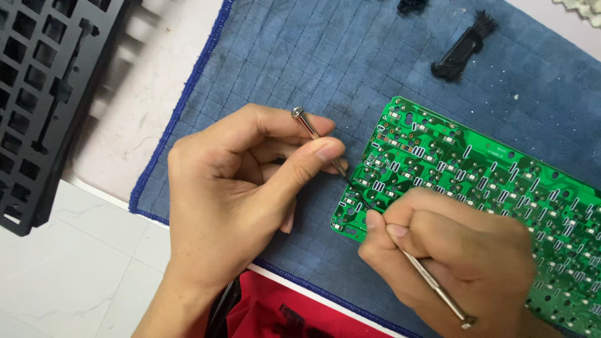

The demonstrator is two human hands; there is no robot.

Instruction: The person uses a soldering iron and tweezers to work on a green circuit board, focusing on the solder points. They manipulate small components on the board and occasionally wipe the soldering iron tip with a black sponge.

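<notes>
The green circuit board (pixel 476 181) lies on a blue mat (pixel 300 56), under the right hand (pixel 451 250) and just right of the left hand (pixel 238 188). Each hand pinches a thin metal probe (pixel 316 138); a slipped tip could likely scratch a trace.

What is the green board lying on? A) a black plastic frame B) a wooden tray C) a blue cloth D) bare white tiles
C: the green circuit board lies flat on the blue quilted cloth, while the left hand and right hand each hold a thin metal tool over its near corner.
</notes>
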